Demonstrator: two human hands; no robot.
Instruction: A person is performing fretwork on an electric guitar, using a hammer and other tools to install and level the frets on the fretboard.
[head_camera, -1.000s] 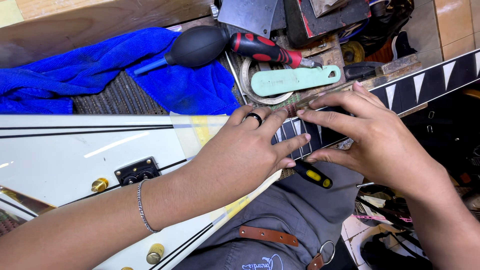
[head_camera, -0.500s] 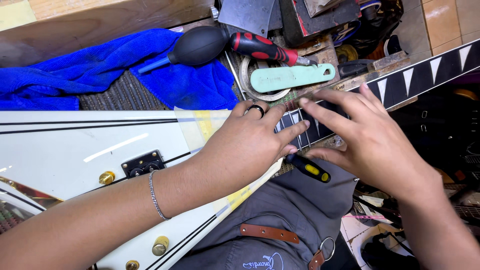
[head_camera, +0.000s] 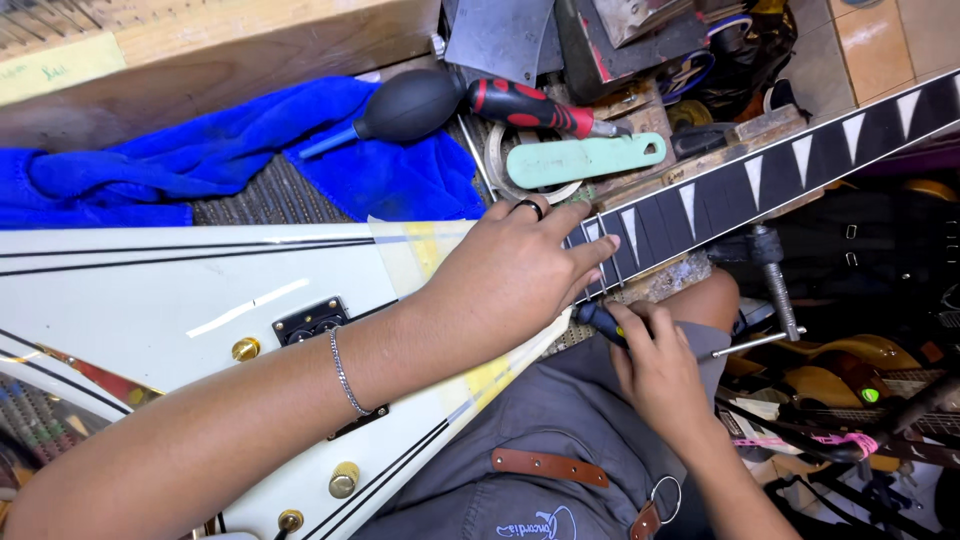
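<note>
The left hand is lying flat, grip open, on the white electric guitar where its fretboard begins. Just below the fretboard, the right hand is gripping a blue-handled screwdriver.

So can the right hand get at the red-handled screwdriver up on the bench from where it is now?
Probably not directly: the right hand is low, gripping a small blue and yellow tool, and the guitar neck and left hand lie between it and the red-handled screwdriver.

A pale yellow rectangular label lies on the wooden block, top left.
</note>
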